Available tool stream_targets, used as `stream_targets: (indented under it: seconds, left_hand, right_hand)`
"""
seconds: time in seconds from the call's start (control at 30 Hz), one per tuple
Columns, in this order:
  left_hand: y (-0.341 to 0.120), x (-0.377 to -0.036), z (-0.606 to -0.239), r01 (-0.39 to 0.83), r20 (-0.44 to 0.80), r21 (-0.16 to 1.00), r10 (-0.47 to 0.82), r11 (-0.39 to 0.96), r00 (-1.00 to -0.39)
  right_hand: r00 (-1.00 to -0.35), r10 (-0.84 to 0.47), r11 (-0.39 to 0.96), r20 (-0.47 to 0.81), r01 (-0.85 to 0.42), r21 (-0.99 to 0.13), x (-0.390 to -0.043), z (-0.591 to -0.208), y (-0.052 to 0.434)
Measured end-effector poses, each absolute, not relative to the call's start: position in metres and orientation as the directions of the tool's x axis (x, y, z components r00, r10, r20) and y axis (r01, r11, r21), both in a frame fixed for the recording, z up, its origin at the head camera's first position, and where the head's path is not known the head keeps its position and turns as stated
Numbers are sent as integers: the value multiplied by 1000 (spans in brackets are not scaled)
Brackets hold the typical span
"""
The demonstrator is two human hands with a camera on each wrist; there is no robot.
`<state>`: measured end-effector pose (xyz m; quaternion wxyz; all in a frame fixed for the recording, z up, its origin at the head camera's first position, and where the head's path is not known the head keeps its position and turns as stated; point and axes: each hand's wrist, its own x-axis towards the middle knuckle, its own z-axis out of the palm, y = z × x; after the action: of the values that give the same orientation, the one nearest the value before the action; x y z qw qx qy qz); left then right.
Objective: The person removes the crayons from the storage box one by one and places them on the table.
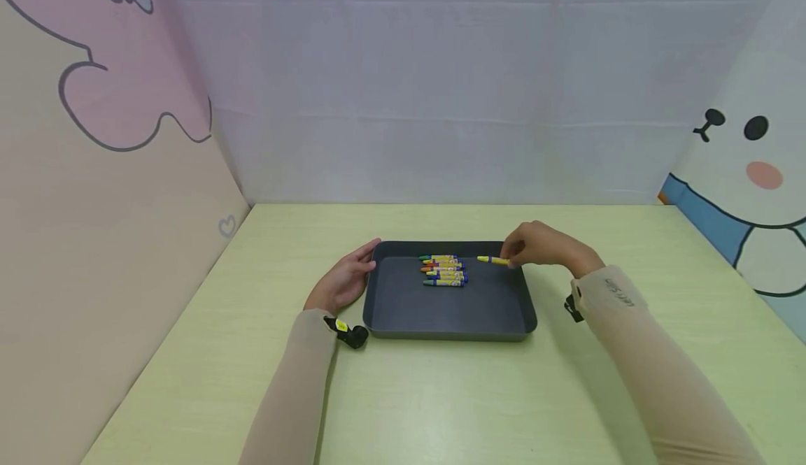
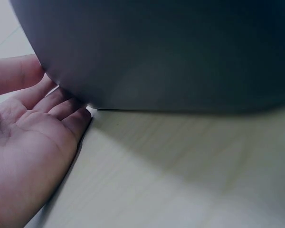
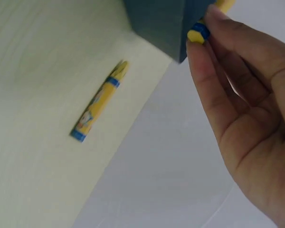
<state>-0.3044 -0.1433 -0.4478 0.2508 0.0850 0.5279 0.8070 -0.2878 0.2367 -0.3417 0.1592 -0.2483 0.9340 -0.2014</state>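
Pinched between thumb and fingers of my right hand is a yellow crayon, held over the right side of a dark grey tray. Its blue-banded, yellow flat end shows in the right wrist view. Several crayons with green, yellow, orange and red tips lie side by side in the tray, tips to the left. My left hand rests against the tray's left wall, its fingers extended and the thumb touching the side. Another yellow crayon lies on the table outside the tray; the head view hides it.
The tray stands on a pale wood-grain table. A white cloth wall rises behind the table's back edge. Printed cartoon panels stand at the left and right.
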Motion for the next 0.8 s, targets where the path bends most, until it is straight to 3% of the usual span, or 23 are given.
stream_targets:
  seconds: [0.8]
  left_hand:
    - [-144,-303,-447,-327,-130,888,504,-325,-854]
  right_hand:
    - [-897,-415,837,-153,-310,-450,-289,-353,292]
